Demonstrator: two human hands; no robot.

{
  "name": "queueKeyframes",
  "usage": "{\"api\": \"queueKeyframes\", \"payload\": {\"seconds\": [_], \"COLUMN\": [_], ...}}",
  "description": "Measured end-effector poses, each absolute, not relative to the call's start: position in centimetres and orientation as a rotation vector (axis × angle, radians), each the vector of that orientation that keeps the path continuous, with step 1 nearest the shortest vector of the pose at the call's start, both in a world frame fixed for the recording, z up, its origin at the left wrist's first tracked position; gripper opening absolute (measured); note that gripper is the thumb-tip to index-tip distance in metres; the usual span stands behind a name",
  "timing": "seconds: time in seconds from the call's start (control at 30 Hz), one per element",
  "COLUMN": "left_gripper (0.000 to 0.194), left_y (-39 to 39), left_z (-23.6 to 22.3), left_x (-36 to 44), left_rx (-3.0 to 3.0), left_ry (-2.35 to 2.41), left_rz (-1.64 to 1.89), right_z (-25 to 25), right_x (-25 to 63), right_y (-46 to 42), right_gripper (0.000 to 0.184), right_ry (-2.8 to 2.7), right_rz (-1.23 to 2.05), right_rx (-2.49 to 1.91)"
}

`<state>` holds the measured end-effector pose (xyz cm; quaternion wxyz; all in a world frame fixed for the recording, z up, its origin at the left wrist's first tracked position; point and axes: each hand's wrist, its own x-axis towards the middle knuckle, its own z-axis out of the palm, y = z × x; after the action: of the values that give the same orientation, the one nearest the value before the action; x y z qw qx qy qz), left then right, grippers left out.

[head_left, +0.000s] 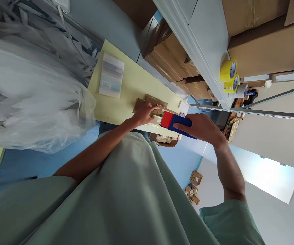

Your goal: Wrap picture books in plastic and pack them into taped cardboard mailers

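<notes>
My right hand [199, 127] is wrapped round the blue handle of a tape dispenser [166, 119], whose red end points left toward a small cardboard box [157, 101]. The dispenser's front end meets or nearly meets the box; the exact contact cannot be made out. My left hand [144, 114] grips the box from the left, with thumb and fingers curled over its edge. Part of the box is hidden behind that hand. Both lie over a pale yellow table [134, 78].
On the table lies a flat printed packet [111, 75]. Crumpled clear plastic wrap [34, 92] fills the left side. Yellow tape rolls [227, 70] stand on a white shelf [197, 44], with cardboard boxes [172, 54] below it. A brown container of small boxes [164, 139] sits beside the table.
</notes>
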<state>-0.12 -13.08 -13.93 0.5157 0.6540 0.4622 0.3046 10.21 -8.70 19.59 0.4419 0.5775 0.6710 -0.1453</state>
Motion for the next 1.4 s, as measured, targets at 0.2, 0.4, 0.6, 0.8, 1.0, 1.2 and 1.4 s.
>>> {"api": "queueKeyframes", "payload": {"seconds": [0.2, 0.4, 0.6, 0.8, 1.0, 1.2, 1.4], "left_gripper": [0.054, 0.057, 0.058, 0.060, 0.060, 0.051, 0.048], "left_y": [-12.8, -13.0, -13.0, -12.8, -13.2, -14.1, -14.7], "left_z": [-14.5, -14.9, -14.7, -14.8, -15.2, -14.6, -13.1], "left_x": [-0.1, -0.8, -1.4, -1.7, -1.8, -1.6, -0.4], "left_rx": [1.616, 1.659, 1.721, 1.768, 1.816, 1.896, 1.842], "left_ry": [1.188, 1.284, 1.330, 1.378, 1.474, 1.554, 1.704], "left_rz": [0.664, 0.593, 0.521, 0.474, 0.476, 0.431, 0.329], "right_z": [19.2, 18.6, 17.1, 12.8, 8.0, 5.3, 3.1], "right_x": [10.1, 12.7, 19.1, 24.9, 29.1, 31.8, 33.5], "right_y": [-8.9, -8.6, -7.7, -7.0, -6.4, -5.5, -4.4], "right_gripper": [0.063, 0.070, 0.071, 0.073, 0.075, 0.077, 0.072], "right_ry": [1.662, 1.627, 1.570, 1.589, 1.668, 1.761, 1.829], "right_rz": [-0.311, -0.316, -0.404, -0.478, -0.526, -0.647, -0.725], "right_rx": [1.394, 1.398, 1.435, 1.399, 1.395, 1.384, 1.341]}}
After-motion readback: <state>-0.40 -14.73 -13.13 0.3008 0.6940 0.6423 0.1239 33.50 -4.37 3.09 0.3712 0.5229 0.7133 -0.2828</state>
